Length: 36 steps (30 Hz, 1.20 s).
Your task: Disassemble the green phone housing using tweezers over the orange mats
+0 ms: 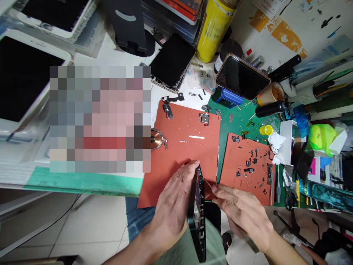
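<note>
My left hand (173, 202) is closed around an opened phone body (196, 221), tilted up on its long edge. Its inner side, with small parts along the rim, faces right. Between the thumb and fingers of my right hand (244, 213) is a pair of tweezers (251, 244), the tips beside the phone's edge. Whether the tips touch it I cannot tell. Beyond my hands lies a red mat (182, 154) carrying a round copper coil (157, 140), a small metal part (204, 119) and a thin white strip (196, 137).
Loose phone parts and screws lie on a second red mat (230, 165) at right. A phone (242, 77) leans on a blue stand (227, 97). Behind are a dark-screened phone (173, 60) and a yellow can (213, 29). A pixelated patch hides the left of the bench.
</note>
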Motion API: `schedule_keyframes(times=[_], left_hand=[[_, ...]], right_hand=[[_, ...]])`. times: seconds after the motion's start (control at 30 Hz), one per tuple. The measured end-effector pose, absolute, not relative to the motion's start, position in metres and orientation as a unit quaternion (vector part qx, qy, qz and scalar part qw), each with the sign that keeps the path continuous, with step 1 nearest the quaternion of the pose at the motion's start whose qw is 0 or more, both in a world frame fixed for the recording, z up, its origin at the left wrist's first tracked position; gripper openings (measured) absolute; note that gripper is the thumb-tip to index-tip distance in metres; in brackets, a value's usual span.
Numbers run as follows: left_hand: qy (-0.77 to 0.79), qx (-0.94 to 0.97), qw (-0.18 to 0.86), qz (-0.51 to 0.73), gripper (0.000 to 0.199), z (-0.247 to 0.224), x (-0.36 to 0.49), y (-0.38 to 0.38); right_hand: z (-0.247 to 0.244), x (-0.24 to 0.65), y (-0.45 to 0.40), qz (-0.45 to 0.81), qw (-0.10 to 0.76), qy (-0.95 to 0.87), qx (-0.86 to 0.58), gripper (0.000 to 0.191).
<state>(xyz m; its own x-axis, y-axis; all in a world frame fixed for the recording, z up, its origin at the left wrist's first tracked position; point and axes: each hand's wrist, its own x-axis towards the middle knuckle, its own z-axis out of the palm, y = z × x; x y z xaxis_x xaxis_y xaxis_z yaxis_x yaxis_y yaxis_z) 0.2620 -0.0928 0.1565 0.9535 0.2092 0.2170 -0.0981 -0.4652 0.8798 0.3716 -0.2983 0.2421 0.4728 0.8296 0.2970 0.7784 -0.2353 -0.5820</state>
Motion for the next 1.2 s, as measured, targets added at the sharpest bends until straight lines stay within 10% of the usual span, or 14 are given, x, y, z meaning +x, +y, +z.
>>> schedule_keyframes(times=[1.2], left_hand=[[-0.01, 0.882, 0.449, 0.145, 0.081, 0.152, 0.26, -0.095]], right_hand=[[0.249, 0.387, -0.275, 0.017, 0.266, -0.631, -0.728, 0.035]])
